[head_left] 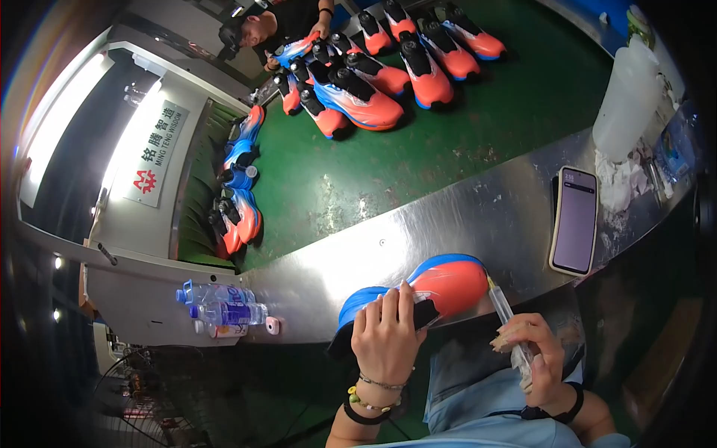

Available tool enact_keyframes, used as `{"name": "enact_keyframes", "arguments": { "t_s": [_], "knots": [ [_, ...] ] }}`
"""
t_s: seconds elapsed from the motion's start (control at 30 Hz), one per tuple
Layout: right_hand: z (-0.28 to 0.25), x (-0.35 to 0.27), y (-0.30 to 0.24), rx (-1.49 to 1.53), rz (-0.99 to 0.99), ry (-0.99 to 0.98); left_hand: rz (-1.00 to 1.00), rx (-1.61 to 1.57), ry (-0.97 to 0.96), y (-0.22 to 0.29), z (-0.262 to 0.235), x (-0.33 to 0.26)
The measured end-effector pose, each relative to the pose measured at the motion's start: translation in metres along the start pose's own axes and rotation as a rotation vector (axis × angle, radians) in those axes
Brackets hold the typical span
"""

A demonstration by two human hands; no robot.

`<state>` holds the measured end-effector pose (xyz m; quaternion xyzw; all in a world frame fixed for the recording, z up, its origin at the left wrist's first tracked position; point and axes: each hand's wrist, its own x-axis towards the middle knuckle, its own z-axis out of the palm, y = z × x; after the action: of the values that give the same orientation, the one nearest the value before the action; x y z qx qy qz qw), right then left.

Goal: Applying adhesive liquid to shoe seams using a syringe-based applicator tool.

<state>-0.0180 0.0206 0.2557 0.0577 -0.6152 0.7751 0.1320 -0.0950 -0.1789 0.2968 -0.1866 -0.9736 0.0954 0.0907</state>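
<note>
While gripped from above by left hand [386, 336], fingers curled over its collar, shoe [418, 295] lies on its side at near edge of steel counter [448, 224], orange toe to the right, blue heel to the left.

Right hand [534, 358]: fingers closed round a clear syringe-like applicator [502, 306] and a scrap of pale rag or brush; tip set at shoe's toe, touching or just off it, cannot tell which.

Handling, as judged: keep shoe pinned steady against counter edge; bring tip in at a shallow angle along the sole seam; press lightly and evenly; turn shoe with left hand rather than reaching round it; wipe excess at once.

Nearby on counter: phone [574, 220], face up, well right of shoe; white jug [626, 101] and crumpled tissue [616, 183] further right. Water bottles [220, 305] lying at left end. Beyond counter, green belt [463, 127] carrying more orange-and-blue shoes [358, 93]; a further few [240, 194] at mouth of grey machine [142, 224]. Another person's hand [323, 30] on the far shoes.

Not made out: contents of applicator; exact spot worked on toe; shoe's far side and sole; what pale scrap in right hand is. Lap and lower arms cut off at bottom edge; corners dark.
</note>
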Motion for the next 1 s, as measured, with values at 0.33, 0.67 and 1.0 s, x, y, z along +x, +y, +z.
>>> {"name": "enact_keyframes", "arguments": {
  "t_s": [0.33,0.67,1.0],
  "knots": [
    [-0.007,0.003,0.004,-0.065,-0.07,-0.054,-0.014,-0.024,0.0,0.006,0.001,0.001],
    [-0.004,0.004,0.01,-0.036,-0.141,-0.034,0.003,0.033,0.058,0.004,0.006,0.004],
    [-0.003,-0.005,0.007,-0.061,-0.097,0.002,-0.021,0.068,0.009,0.009,0.005,0.0]
  ]
}}
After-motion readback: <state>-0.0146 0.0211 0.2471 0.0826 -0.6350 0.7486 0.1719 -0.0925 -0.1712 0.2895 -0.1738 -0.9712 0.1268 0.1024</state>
